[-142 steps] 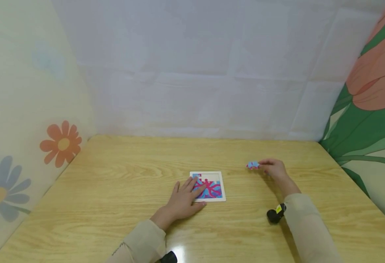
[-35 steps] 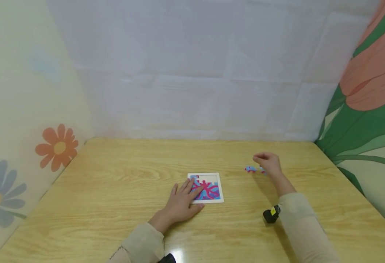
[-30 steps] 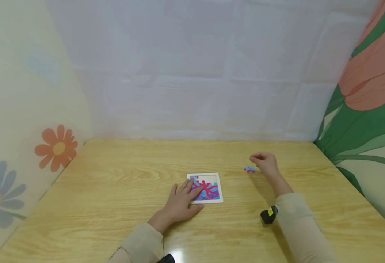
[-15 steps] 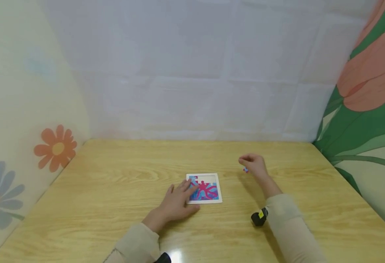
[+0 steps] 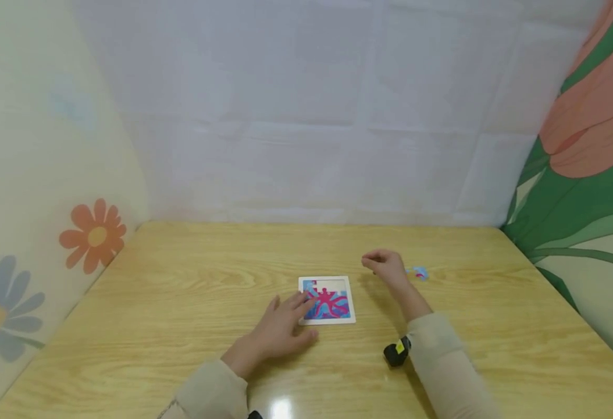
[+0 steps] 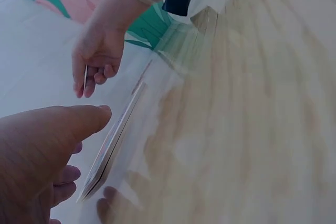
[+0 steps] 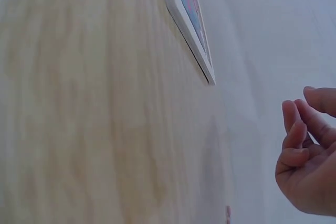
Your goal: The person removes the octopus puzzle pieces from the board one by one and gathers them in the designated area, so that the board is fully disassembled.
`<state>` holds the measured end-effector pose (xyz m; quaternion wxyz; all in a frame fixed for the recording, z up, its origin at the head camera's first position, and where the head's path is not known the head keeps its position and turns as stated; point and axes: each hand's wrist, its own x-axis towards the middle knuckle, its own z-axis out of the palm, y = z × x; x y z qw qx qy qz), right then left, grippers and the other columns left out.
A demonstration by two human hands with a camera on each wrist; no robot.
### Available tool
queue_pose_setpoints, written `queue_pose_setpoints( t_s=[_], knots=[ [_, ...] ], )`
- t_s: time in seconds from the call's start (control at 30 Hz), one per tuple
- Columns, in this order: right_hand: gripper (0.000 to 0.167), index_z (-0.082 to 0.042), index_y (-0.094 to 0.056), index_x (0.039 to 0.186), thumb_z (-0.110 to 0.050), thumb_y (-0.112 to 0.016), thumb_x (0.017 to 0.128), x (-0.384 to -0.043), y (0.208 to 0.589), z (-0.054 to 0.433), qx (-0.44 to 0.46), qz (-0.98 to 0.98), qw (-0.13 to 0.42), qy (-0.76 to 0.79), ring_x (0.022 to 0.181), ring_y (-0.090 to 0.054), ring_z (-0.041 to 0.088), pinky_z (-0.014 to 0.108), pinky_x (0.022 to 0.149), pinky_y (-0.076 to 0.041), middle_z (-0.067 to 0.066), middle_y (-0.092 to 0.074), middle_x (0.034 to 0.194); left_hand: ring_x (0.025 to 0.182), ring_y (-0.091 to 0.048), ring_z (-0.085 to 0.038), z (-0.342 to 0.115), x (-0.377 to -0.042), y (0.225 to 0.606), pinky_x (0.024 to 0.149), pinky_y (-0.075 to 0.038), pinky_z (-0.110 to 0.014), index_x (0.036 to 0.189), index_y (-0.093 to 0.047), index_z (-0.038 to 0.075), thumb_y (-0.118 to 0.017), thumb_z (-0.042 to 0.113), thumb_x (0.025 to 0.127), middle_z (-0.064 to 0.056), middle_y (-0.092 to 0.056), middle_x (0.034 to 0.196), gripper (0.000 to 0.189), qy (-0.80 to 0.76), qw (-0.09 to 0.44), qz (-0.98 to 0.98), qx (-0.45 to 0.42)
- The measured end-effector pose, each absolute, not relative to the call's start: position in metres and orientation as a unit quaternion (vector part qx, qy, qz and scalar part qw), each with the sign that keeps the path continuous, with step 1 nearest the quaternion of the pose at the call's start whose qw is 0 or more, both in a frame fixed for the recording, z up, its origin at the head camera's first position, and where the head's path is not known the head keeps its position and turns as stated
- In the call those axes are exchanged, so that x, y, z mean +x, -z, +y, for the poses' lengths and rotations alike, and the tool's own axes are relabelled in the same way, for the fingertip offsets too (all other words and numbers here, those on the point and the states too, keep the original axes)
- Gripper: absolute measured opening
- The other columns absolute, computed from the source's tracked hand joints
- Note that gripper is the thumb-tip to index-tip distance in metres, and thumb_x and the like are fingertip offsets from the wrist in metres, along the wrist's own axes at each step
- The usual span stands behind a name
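A square white puzzle frame point(image 5: 332, 320) lies on the table, with a pink octopus picture point(image 5: 328, 304) in its lower part; bare backing shows at the upper right. My left hand point(image 5: 280, 329) rests at the frame's left side, fingers spread, fingertips over its edge. To the right of the frame and above the table, my right hand point(image 5: 386, 269) pinches a thin puzzle piece point(image 6: 85, 76), seen edge-on in the left wrist view. The fingers mostly hide that piece in the head view. Loose blue and pink puzzle pieces point(image 5: 420, 272) lie beyond the right wrist.
The wooden table point(image 5: 207, 262) meets a white cloth backdrop point(image 5: 285, 145) at its far edge. Flower-printed walls stand left and right. Dark wrist cameras point(image 5: 396, 351) sit at the sleeves.
My right hand, gone from the loose pieces, has moved left toward the frame with a pinched piece, uncovering pieces behind it. My left hand has shifted slightly left, showing more of the picture.
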<state>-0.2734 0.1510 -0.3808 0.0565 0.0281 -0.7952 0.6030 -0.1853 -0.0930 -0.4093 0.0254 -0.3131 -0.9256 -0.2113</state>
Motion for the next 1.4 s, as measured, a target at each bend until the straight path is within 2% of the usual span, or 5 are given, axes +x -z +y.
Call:
queue_pose_setpoints(
  t_s=[0.27, 0.43, 0.77, 1.07, 1.4],
  knots=[
    [0.017, 0.011, -0.059, 0.089, 0.0, -0.061, 0.076, -0.273, 0.387, 0.131, 0.038, -0.78, 0.035, -0.624, 0.066, -0.051, 0.009, 0.027, 0.062, -0.043, 0.003, -0.059, 0.073, 0.119, -0.031, -0.029, -0.094, -0.182, 0.415, 0.091, -0.015, -0.058, 0.126, -0.043, 0.004, -0.055, 0.042, 0.08, -0.017, -0.035, 0.131, 0.061, 0.223, 0.054, -0.914, -0.334],
    [0.017, 0.012, -0.059, 0.089, 0.001, -0.06, 0.076, -0.272, 0.392, 0.118, 0.058, -0.785, 0.019, -0.617, 0.062, -0.05, 0.008, 0.032, 0.062, -0.045, 0.003, -0.059, 0.071, 0.121, -0.03, -0.028, -0.093, -0.178, 0.414, 0.092, -0.014, -0.057, 0.127, -0.043, 0.005, -0.053, 0.042, 0.081, -0.016, -0.035, 0.132, 0.06, 0.222, 0.036, -0.915, -0.334],
    [0.018, 0.009, -0.06, 0.092, -0.003, -0.06, 0.078, -0.269, 0.399, 0.099, 0.086, -0.796, -0.022, -0.598, 0.056, -0.049, 0.011, 0.022, 0.05, -0.043, 0.002, -0.057, 0.068, 0.123, -0.025, -0.027, -0.093, -0.176, 0.415, 0.093, -0.011, -0.057, 0.128, -0.042, 0.005, -0.052, 0.043, 0.081, -0.014, -0.032, 0.134, 0.061, 0.208, 0.026, -0.918, -0.337],
    [0.019, 0.01, -0.06, 0.093, -0.002, -0.06, 0.078, -0.269, 0.406, 0.086, 0.068, -0.787, -0.055, -0.611, 0.052, -0.051, 0.01, 0.024, 0.051, -0.046, 0.004, -0.057, 0.068, 0.124, -0.023, -0.024, -0.092, -0.179, 0.417, 0.093, -0.01, -0.056, 0.126, -0.045, 0.006, -0.052, 0.045, 0.081, -0.01, -0.03, 0.136, 0.06, 0.201, 0.019, -0.919, -0.339],
    [0.018, 0.008, -0.062, 0.092, -0.004, -0.06, 0.079, -0.267, 0.408, 0.08, 0.073, -0.806, -0.052, -0.586, 0.052, -0.05, 0.01, 0.024, 0.049, -0.045, 0.003, -0.057, 0.067, 0.123, -0.026, -0.024, -0.093, -0.18, 0.417, 0.093, -0.013, -0.057, 0.122, -0.049, 0.004, -0.054, 0.04, 0.081, -0.012, -0.033, 0.134, 0.055, 0.223, 0.02, -0.914, -0.339]
  ],
)
